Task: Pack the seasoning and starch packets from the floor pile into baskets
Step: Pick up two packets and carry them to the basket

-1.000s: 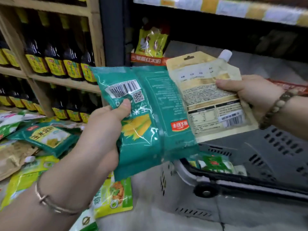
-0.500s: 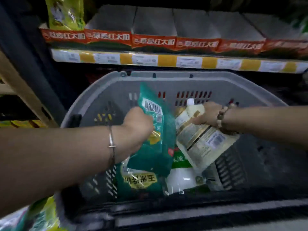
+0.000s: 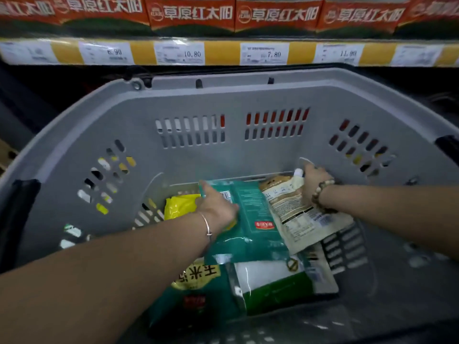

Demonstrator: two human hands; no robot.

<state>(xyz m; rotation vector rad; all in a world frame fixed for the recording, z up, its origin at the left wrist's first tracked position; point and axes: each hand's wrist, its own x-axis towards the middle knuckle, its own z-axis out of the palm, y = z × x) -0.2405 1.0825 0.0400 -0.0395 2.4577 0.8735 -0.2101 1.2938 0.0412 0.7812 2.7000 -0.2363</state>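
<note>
Left grip (image 3: 217, 207) pinching teal packet (image 3: 250, 219) at far end | right grip (image 3: 314, 181) pinching spout pouch (image 3: 298, 212) by cap | both trailing lengthwise back toward the person, low in basket (image 3: 223, 155)

Basket (image 3: 248, 100): 1, grey. Pkts inside: 5 visible.
- Teal x2: mid teal pkt (image 3: 250, 212) at the basket's centre, near teal pkt (image 3: 193, 289) at the near-left corner.
- Beige spout pouch (image 3: 298, 214) x1, far-right corner.
- Yellow pkt (image 3: 178, 207) x1, far-left corner.
- White-green pkt (image 3: 273, 281) x1, near edge.
- Any more underneath: can't tell.

Black handle ends (image 3: 22, 219) on the rim x2, one per side.

Hands x2: left hand (image 3: 216, 207), right hand (image 3: 314, 180). Wrist bands x2: silver bangle (image 3: 207, 224) x1, bead bracelet (image 3: 320, 192) x1.

Behind the basket: white price labels (image 3: 178, 53) x6, 4 w/ readable prices. Red cartons (image 3: 191, 13): 4 full fronts, more cut off at both ends.
</note>
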